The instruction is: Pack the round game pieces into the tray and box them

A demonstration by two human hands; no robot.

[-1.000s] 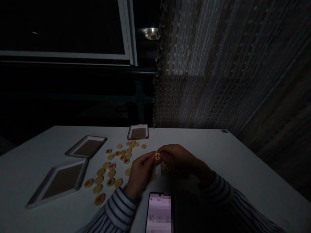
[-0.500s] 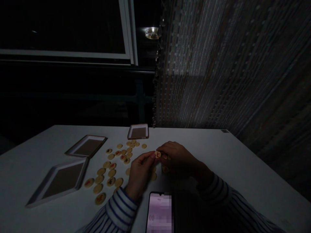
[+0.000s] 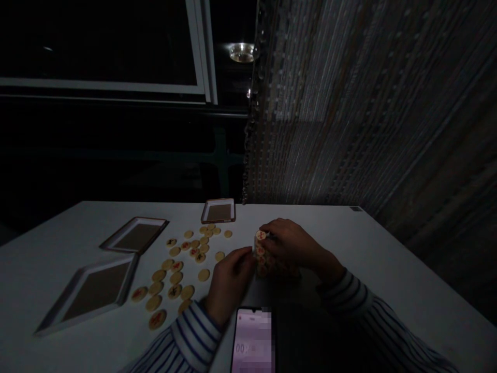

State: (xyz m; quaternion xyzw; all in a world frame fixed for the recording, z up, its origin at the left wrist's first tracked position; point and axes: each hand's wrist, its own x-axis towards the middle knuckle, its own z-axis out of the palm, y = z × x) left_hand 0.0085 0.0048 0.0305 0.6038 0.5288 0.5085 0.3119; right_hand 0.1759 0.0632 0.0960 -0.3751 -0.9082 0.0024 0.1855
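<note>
In dim light, a short stack of round yellow game discs with red marks (image 3: 261, 253) stands on the white table (image 3: 388, 269) between my hands. My right hand (image 3: 292, 243) curls round the stack's right side, fingertips at its top disc. My left hand (image 3: 230, 278) presses its fingertips against the stack's left side. Both arms wear striped sleeves. Several loose discs (image 3: 176, 272), some marked red and some black, lie scattered to the left of my hands.
Two shallow square box trays (image 3: 93, 292) (image 3: 135, 235) lie at the left, and a smaller one (image 3: 218, 211) at the back. A lit phone (image 3: 253, 339) lies at the near edge. A beaded curtain (image 3: 349, 103) hangs behind; a dark window is at left.
Earlier both hands pinched one red-marked disc over the table. Now that disc tops a stack, and both hands have shifted right and back and close round the stack.
</note>
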